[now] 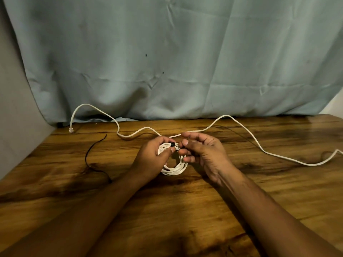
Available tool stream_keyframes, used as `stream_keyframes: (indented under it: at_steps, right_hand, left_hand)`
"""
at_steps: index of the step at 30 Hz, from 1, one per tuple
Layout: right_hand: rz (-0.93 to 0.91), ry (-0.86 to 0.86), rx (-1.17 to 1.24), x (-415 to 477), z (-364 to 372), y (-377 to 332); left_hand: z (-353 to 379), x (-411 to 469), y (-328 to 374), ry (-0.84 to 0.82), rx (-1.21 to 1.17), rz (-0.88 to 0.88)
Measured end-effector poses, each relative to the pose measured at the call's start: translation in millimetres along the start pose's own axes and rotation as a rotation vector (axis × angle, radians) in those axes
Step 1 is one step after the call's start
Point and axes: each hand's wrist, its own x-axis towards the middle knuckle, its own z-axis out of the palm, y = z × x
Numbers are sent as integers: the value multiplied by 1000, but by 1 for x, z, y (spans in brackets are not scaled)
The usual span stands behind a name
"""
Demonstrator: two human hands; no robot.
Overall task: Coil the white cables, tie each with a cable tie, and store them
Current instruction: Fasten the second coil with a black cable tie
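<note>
Black against the white strands, a cable tie [172, 144] wraps the top of the coiled cable [174, 168], and both hands meet right at it. The left hand [154, 158] is closed on the coil's upper left side, its thumb pressed across the strands just beside the tie and its other fingers curled behind the bundle. The right hand [202, 153] pinches at the tie's right side between thumb and forefinger; a short dark piece shows at the pinch, too small to tell whether it is the tie's tail. Its remaining fingers are loosely bent, palm turned towards the camera. The coil's lower loops hang down and rest on or just above the wooden table [167, 210], between the two wrists. Both forearms run bare from the bottom corners of the view up to the middle. Behind the hands, a second white cable [241, 125] lies uncoiled across the far half of the table, wavering from a small clear plug [71, 130] at the far left corner, passing just behind the knuckles, then rising in a hump and trailing away to the right edge. To the left of the left forearm, well apart from the coil, a loose black cable tie [91, 154] curves on the wood. A pale blue-grey cloth [167, 62], creased, hangs as a backdrop along the table's far edge.
</note>
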Motion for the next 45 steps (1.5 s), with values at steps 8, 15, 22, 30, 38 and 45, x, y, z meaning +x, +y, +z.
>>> stream_keyframes:
  at_steps: [8, 15, 22, 30, 38, 45]
  right_hand:
    - [-38, 61, 45, -1, 3, 0]
    - [-21, 17, 44, -2, 4, -1]
    - [2, 3, 25, -5, 7, -1]
    - [-125, 48, -332, -2, -1, -5]
    - [-420, 28, -1112, 4, -13, -17]
    - [-544, -17, -1380, -3, -2, -24]
  left_hand:
    - [3, 0, 1, -4, -41, -20]
    - [3, -1, 2, 13, -18, -29]
    - [3, -2, 4, 17, -16, -15]
    - [4, -2, 2, 10, -30, -25]
    - [5, -2, 2, 1, -21, -9]
    - [7, -6, 9, -3, 90, 102]
